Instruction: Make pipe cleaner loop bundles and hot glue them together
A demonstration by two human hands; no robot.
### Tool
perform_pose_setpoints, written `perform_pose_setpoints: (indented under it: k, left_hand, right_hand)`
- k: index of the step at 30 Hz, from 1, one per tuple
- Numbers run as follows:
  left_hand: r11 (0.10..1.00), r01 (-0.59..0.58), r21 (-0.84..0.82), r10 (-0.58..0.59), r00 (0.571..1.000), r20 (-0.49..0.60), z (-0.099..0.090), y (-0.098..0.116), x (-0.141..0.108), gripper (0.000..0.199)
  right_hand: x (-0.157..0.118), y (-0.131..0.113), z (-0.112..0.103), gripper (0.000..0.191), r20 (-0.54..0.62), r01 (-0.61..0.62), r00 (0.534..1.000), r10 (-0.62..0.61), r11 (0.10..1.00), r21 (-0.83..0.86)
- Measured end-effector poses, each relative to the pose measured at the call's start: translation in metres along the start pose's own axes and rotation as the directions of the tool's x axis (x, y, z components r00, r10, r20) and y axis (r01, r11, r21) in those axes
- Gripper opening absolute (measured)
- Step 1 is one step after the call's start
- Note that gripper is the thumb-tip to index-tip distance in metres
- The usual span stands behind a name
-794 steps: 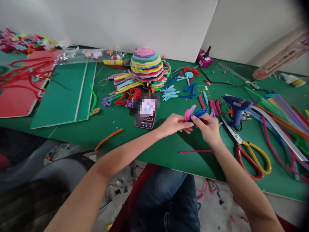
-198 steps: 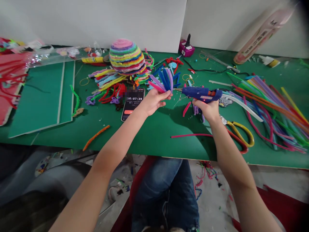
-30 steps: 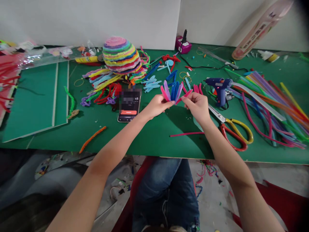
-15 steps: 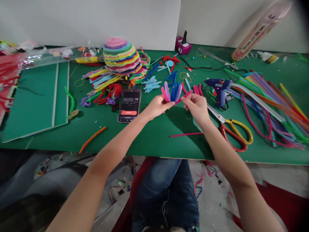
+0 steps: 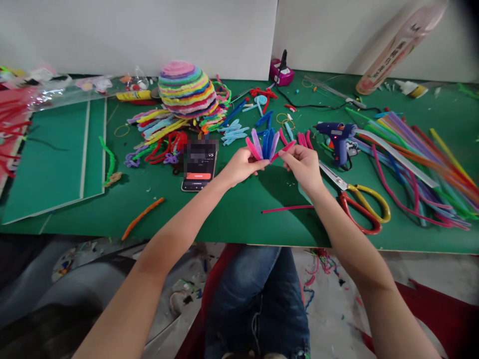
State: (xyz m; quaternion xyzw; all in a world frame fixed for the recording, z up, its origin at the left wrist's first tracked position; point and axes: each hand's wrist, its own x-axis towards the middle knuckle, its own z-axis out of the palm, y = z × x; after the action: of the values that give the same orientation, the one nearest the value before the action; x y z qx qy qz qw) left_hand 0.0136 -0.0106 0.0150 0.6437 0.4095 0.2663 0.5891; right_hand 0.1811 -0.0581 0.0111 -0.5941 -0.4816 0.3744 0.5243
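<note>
A fan-shaped bundle of pink, purple and blue pipe cleaners is pinched at its base by my left hand. My right hand grips a pink pipe cleaner piece at the bundle's right side, its fingers pressed together. Beneath my hands, a straight pink stem lies on the green table. Scissors with red and yellow handles rest beside my right forearm.
A striped ball-shaped piece stands behind a phone. Further right are a blue glue gun, loose colourful pipe cleaners and a leaning pink bottle. A green board lies at left, an orange stem nearer.
The view has shifted slightly. Both hands keep their grips, and the bundle looks slightly more spread between them.
</note>
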Motion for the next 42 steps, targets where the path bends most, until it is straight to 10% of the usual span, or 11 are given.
perform_pose_setpoints:
  k: [42]
  left_hand:
    - [1.0,0.014,0.025,-0.014,1.0,0.028,-0.0042,-0.0067,0.0035,0.023]
  right_hand:
    - [0.0004,0.0043,0.0004,0.028,0.027,0.008,1.0,-0.009,0.999,0.038]
